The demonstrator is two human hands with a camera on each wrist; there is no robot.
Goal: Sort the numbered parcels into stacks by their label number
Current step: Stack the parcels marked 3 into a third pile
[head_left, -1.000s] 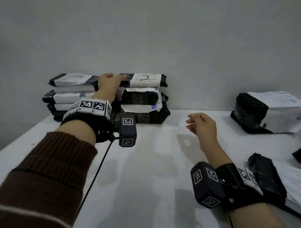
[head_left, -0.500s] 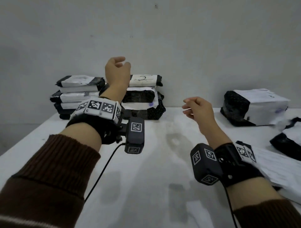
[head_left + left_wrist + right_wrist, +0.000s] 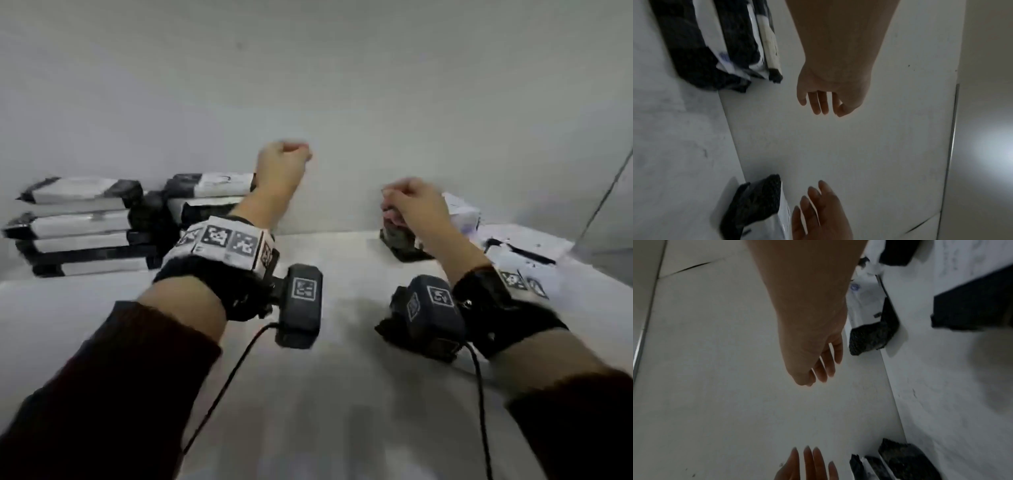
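Left hand (image 3: 279, 171) has come off the top parcel it was resting on a second ago and now hangs raised above the table (image 3: 342, 394), fingers loosely curled and holding nothing; the left wrist view shows them relaxed, not clenched. Right hand (image 3: 416, 205) is likewise lifted and empty, fingers hanging loose. Two sorted stacks (image 3: 137, 219) sit side by side just left of and behind the left hand, against the wall (image 3: 342, 85). A single bulky parcel (image 3: 459, 214) lies directly beyond the right hand, partly hidden by it, and more parcels (image 3: 513, 253) lie to that hand's right — their label numbers cannot be read through the blur. Judgement: one placement on the stacks is complete, both hands are released, and the view has swung toward the right-hand parcels — the next pick most likely comes from there.
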